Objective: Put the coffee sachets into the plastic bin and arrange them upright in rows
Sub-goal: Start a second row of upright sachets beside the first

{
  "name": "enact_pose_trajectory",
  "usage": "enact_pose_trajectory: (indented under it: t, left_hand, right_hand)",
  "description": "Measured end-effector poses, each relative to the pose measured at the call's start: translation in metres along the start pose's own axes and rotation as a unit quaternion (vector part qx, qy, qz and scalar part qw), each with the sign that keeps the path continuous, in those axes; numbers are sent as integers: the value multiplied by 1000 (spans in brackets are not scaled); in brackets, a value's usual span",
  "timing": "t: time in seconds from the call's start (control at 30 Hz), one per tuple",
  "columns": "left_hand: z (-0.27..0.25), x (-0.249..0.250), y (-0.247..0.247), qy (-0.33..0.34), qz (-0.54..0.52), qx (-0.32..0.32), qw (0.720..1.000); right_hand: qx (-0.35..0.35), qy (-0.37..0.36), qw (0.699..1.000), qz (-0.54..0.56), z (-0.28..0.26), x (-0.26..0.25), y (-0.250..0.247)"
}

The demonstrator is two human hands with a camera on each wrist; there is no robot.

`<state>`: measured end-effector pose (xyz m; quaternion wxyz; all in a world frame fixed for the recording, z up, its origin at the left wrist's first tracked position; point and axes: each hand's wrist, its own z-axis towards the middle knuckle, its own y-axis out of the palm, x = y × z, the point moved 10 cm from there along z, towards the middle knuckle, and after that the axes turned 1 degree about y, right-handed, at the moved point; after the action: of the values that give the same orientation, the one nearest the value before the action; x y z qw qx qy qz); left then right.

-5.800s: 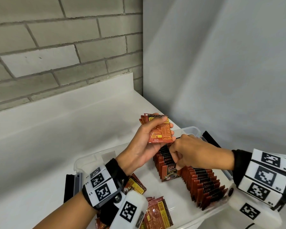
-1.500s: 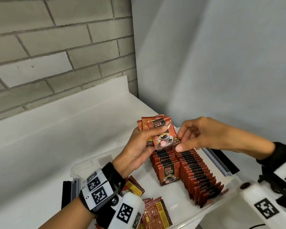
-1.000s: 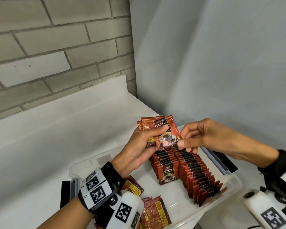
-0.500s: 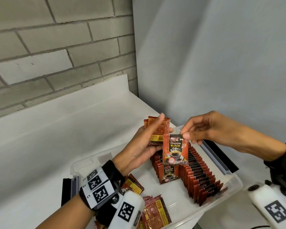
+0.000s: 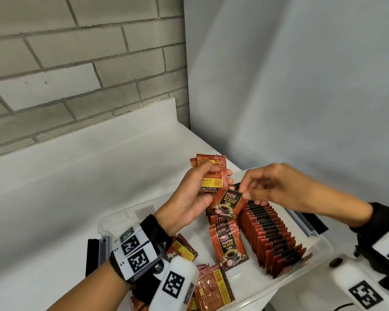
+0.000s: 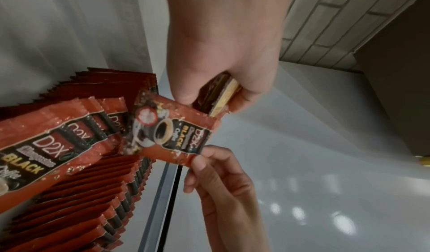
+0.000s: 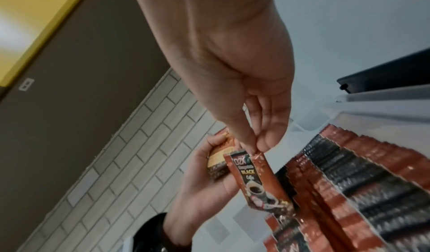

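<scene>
One sachet [image 5: 226, 204] pinched at top corner by right hand [image 5: 276, 187], hanging tilted, long axis near vertical, label up, above bin [image 5: 319, 250] rows. Left hand [image 5: 195, 194] grips small stack [image 5: 211, 173].

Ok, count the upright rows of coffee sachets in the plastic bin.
2: a long row beside the bin's right wall, and a shorter row left of it, partly hidden by the single sachet the right hand pinches.

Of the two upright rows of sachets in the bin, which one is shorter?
The left row, under the left hand, is shorter: few sachets show, its front one facing the camera. The right row runs far longer along the plastic bin.
</scene>
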<state>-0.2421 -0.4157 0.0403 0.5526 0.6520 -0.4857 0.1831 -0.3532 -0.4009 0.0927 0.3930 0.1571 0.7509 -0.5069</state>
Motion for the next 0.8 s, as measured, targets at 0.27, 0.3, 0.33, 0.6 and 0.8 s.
enact_pose_trajectory:
  t: [0.27, 0.3, 0.33, 0.6, 0.8]
  left_hand:
    - [-4, 9, -2, 29, -15, 25, 999]
    - [-5, 11, -3, 31, -14, 26, 999]
    - [-5, 12, -3, 32, -11, 28, 999]
    - [-11, 13, -4, 17, 21, 48, 998]
    - [-21, 16, -12, 3, 72, 77, 994]
  right_hand:
    - [-179, 10, 979, -98, -8, 11, 45]
    - [-194, 16, 975, -105, -10, 14, 52]
    - [-201, 20, 973, -115, -12, 16, 58]
    - [-187, 14, 957, -220, -14, 27, 85]
    - [-138, -48, 942, -302, -15, 13, 88]
